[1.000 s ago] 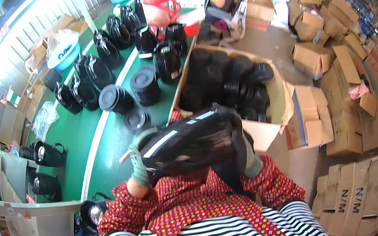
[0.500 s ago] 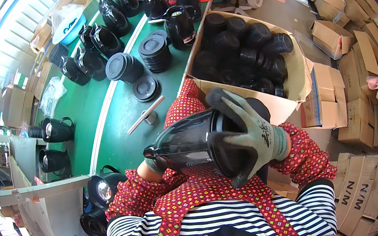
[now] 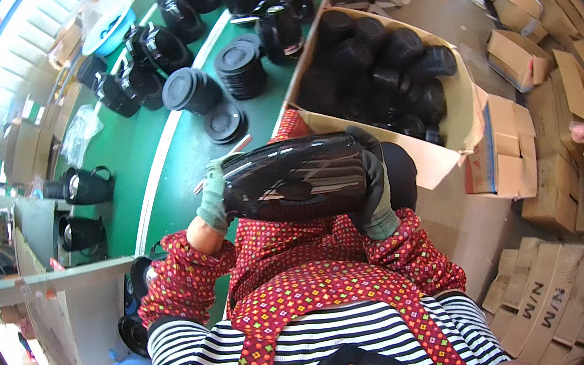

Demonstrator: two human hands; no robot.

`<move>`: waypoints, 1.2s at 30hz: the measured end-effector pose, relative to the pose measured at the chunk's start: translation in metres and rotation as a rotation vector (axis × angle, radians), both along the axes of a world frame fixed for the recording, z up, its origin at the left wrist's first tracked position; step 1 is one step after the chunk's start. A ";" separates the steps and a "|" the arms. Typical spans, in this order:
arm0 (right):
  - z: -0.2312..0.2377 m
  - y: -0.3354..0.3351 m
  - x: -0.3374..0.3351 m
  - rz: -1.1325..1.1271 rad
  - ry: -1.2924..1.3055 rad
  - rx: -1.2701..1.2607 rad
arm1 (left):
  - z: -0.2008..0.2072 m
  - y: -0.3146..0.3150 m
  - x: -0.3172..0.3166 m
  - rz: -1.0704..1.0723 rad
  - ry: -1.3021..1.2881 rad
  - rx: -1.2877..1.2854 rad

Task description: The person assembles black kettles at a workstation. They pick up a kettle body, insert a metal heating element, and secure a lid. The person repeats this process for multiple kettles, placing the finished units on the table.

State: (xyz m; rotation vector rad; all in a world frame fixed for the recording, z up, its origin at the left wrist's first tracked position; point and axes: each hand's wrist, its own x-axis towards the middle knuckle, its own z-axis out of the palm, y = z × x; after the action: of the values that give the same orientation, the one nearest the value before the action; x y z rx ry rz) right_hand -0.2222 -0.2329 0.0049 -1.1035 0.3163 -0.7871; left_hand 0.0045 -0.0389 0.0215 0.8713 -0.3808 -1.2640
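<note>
Black jug (image 3: 295,180) turned; right hand (image 3: 378,187), earlier spread, cups end.

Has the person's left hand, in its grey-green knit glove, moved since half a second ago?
Yes: judged against the slim silver metal rod, the left hand has moved forward, away from the body, and now overlaps the rod in view.

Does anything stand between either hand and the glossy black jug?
Only the work gloves: the left hand and the right hand hold the glossy black jug at opposite ends, with no other obstacle visible.
</note>
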 end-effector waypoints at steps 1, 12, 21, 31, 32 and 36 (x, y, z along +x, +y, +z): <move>-0.003 0.007 0.005 0.003 0.022 0.055 | 0.000 0.004 0.005 0.078 -0.138 0.107; 0.089 -0.001 0.025 0.350 0.032 -1.113 | 0.136 -0.049 -0.027 -0.250 -1.868 0.597; 0.089 -0.020 0.011 0.335 0.267 -1.251 | 0.150 -0.001 -0.015 -0.254 -1.801 0.107; 0.097 -0.012 0.012 0.392 0.402 -1.434 | 0.111 -0.024 -0.021 -0.314 -1.967 -0.050; 0.098 -0.012 0.011 0.395 0.447 -1.504 | 0.105 -0.026 -0.023 -0.297 -1.921 -0.047; 0.124 -0.004 0.011 0.376 0.564 -1.393 | 0.104 -0.030 -0.031 -0.204 -1.916 -0.006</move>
State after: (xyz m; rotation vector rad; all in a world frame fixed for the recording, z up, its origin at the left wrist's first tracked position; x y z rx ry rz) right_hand -0.2107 -0.2371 0.1290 -2.6173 -0.0395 -0.2476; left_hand -0.0261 -0.0692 0.1260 1.8619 -1.9639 -0.1805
